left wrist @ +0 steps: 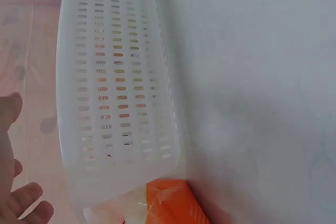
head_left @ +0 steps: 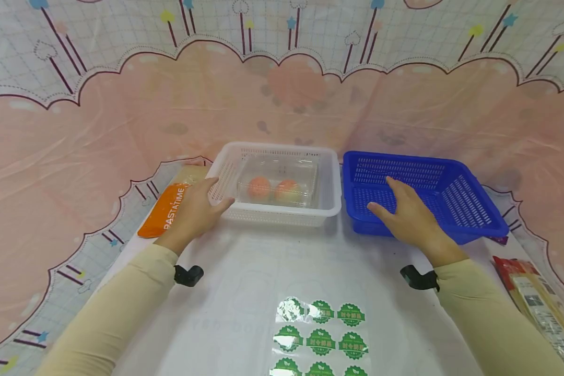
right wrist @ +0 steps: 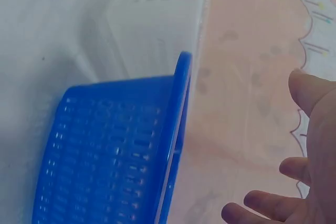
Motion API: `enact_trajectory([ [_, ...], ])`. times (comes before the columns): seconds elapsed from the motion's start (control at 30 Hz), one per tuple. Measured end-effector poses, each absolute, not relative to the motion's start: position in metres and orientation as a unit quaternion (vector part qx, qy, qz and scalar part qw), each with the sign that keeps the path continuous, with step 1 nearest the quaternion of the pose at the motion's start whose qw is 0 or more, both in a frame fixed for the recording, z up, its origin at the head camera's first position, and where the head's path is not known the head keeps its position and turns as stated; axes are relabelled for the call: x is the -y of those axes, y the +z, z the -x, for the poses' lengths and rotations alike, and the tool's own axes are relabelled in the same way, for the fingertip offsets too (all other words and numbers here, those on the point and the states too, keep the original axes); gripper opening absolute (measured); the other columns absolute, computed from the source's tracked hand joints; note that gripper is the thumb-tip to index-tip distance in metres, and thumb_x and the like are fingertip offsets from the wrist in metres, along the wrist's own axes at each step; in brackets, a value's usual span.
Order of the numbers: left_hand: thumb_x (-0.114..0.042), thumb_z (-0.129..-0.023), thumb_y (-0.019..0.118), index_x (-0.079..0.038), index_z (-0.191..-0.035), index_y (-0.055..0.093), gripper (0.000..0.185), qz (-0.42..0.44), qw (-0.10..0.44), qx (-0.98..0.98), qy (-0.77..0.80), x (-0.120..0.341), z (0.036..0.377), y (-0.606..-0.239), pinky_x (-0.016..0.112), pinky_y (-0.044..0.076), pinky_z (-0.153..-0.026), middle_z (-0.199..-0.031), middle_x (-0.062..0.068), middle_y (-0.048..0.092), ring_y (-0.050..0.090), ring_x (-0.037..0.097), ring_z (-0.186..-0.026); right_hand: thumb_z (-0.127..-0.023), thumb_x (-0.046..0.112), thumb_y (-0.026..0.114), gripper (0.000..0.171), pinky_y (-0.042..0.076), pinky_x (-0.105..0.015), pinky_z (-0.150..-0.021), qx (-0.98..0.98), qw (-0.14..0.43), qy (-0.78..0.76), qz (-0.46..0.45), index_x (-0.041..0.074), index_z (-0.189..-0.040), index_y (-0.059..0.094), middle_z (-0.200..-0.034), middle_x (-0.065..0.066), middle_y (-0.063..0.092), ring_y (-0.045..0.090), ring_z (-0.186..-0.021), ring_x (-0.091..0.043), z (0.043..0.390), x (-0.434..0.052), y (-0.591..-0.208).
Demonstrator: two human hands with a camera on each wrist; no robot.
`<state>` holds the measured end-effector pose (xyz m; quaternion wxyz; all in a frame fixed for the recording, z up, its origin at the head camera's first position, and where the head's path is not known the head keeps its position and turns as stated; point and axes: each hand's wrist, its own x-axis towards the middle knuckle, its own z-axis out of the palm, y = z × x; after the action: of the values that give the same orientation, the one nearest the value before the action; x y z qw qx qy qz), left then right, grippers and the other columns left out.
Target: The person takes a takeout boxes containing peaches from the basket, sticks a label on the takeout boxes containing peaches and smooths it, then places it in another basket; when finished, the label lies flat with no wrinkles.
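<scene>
A white slotted basket (head_left: pixel 286 210) stands mid-table and holds a clear plastic box (head_left: pixel 282 169) with two orange-pink fruits (head_left: pixel 259 188). My left hand (head_left: pixel 218 192) lies open against its front left corner, thumb along the front wall. Right of it stands a blue slotted basket (head_left: pixel 456 201), with nothing visible in it. My right hand (head_left: pixel 384 197) rests open over its front rim, fingers reaching inside. The left wrist view shows the white basket's wall (left wrist: pixel 121 93) and my fingertips (left wrist: pixel 21 208). The blue basket (right wrist: pixel 115 150) and my loosely spread right fingers (right wrist: pixel 310 156) fill the right wrist view.
An orange pasta packet (head_left: pixel 166 209) lies left of the white basket, under my left hand. A sheet of round green stickers (head_left: pixel 319 334) sits at the near edge. A long wrapped packet (head_left: pixel 536 303) lies at the right. A pink patterned cloth (head_left: pixel 98 146) covers the table and backdrop.
</scene>
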<state>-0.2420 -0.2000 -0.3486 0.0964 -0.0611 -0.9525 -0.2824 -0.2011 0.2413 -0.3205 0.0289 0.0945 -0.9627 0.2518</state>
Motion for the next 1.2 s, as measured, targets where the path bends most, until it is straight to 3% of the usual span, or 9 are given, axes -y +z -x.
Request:
enact_trajectory([
  [0.1, -0.037, -0.094, 0.068, 0.002, -0.147, 0.043, 0.071, 0.055, 0.102, 0.949, -0.294, 0.201, 0.243, -0.352, 0.06, 0.028, -0.113, -0.147, 0.025, 0.045, 0.039, 0.045, -0.132, -0.1, 0.054, 0.052, 0.088, 0.019, -0.069, -0.112, 0.959, 0.033, 0.266, -0.096, -0.002, -0.158, 0.015, -0.159, -0.031, 0.019, 0.018, -0.145, -0.05, 0.204, -0.236, -0.321],
  [0.4, -0.039, -0.097, 0.063, -0.001, -0.151, 0.039, 0.07, 0.016, 0.066, 0.923, -0.379, 0.208, 0.245, -0.358, 0.06, 0.029, -0.113, -0.151, 0.024, 0.041, 0.039, 0.043, -0.135, -0.101, 0.044, 0.057, 0.075, 0.038, -0.065, -0.104, 0.939, 0.083, 0.319, -0.101, -0.002, -0.154, 0.031, -0.153, -0.027, 0.037, 0.044, -0.133, -0.045, 0.212, -0.223, -0.327],
  [0.6, -0.039, -0.097, 0.063, -0.001, -0.151, 0.041, 0.07, 0.005, 0.068, 0.916, -0.396, 0.212, 0.245, -0.364, 0.061, 0.025, -0.115, -0.153, 0.023, 0.038, 0.033, 0.043, -0.141, -0.102, 0.043, 0.055, 0.066, 0.039, -0.062, -0.104, 0.939, 0.086, 0.315, -0.11, -0.002, -0.149, 0.043, -0.147, -0.026, 0.044, 0.046, -0.13, -0.043, 0.216, -0.213, -0.327],
  [0.9, -0.034, -0.097, 0.065, 0.002, -0.15, 0.039, 0.069, -0.014, 0.071, 0.906, -0.417, 0.215, 0.247, -0.369, 0.059, 0.022, -0.116, -0.152, 0.026, 0.036, 0.031, 0.043, -0.141, -0.1, 0.038, 0.061, 0.063, 0.042, -0.06, -0.103, 0.935, 0.076, 0.328, -0.111, 0.001, -0.148, 0.045, -0.148, -0.024, 0.045, 0.049, -0.129, -0.041, 0.227, -0.202, -0.333],
  [1.2, -0.043, -0.097, 0.063, -0.008, -0.158, 0.028, 0.079, -0.048, 0.026, 0.889, -0.454, 0.218, 0.253, -0.375, 0.063, 0.022, -0.114, -0.16, 0.022, 0.026, 0.025, 0.042, -0.145, -0.099, 0.036, 0.063, 0.064, 0.047, -0.057, -0.1, 0.929, 0.056, 0.351, -0.104, 0.001, -0.149, 0.044, -0.15, -0.022, 0.044, 0.05, -0.13, -0.04, 0.238, -0.194, -0.343],
])
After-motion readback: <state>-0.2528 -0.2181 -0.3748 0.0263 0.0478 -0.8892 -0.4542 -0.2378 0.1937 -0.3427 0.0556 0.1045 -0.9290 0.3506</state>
